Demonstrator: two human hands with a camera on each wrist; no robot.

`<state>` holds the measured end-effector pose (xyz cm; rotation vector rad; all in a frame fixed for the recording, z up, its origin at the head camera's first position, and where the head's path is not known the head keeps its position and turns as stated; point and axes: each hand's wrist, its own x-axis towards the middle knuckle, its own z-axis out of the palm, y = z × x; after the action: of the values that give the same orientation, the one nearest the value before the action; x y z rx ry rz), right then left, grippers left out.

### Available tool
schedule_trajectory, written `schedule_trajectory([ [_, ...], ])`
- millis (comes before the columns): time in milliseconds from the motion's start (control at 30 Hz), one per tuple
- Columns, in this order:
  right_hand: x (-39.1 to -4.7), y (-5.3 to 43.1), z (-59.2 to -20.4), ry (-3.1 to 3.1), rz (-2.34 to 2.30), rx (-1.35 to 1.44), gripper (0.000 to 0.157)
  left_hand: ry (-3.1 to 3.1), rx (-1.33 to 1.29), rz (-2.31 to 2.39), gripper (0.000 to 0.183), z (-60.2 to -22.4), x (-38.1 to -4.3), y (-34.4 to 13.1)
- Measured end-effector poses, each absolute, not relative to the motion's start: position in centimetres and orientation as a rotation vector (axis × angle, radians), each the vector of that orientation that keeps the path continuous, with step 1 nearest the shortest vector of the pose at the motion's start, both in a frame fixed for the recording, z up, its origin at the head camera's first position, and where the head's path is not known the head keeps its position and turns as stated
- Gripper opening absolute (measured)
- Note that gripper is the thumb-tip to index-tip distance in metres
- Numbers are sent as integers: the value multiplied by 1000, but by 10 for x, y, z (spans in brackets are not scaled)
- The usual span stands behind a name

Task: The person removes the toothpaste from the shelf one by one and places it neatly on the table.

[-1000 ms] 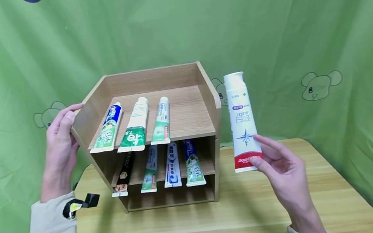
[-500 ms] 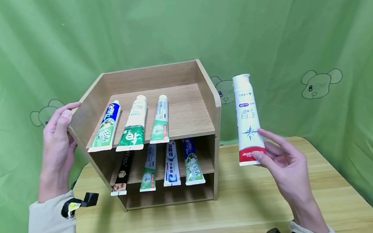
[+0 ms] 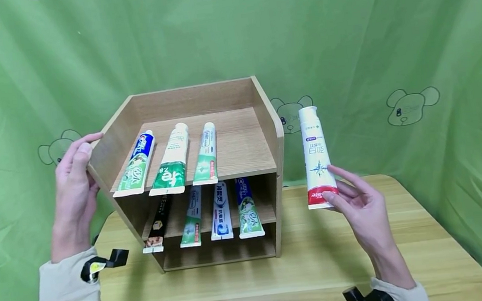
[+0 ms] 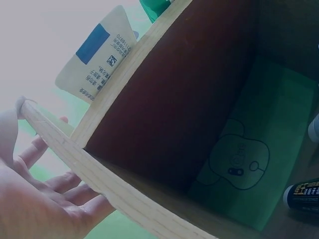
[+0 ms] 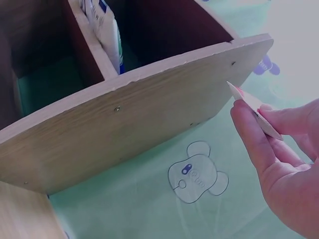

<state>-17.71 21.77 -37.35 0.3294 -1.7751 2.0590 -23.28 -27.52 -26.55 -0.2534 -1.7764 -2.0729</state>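
Observation:
My right hand pinches a white toothpaste tube by its red flat end, with thumb and fingers on opposite faces. The tube is held in the air, cap end up, to the right of a wooden shelf unit. In the right wrist view only the tube's flat end shows, edge-on between the fingers. On the left, my left hand grips the front edge of the unit's side panel, fingers on its outer side. Three toothpaste tubes, including a green-and-white one, lie along the top shelf.
Several more tubes lie on the middle shelf, among them a black one and a blue-and-white one. Their flat ends stick out past the front edge. The unit stands on a wooden table before a green curtain.
The right hand with the white tube first shifts right, then slightly back left and farther from the camera. The tube's printed face turns a little. The left hand stays at the panel.

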Motion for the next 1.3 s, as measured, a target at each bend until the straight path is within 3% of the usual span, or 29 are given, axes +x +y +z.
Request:
schedule_trajectory([
  [1300,-212,245,-448,-1897,2182,196,57,-1753,-298,-2090,39,-268,-234,-278],
])
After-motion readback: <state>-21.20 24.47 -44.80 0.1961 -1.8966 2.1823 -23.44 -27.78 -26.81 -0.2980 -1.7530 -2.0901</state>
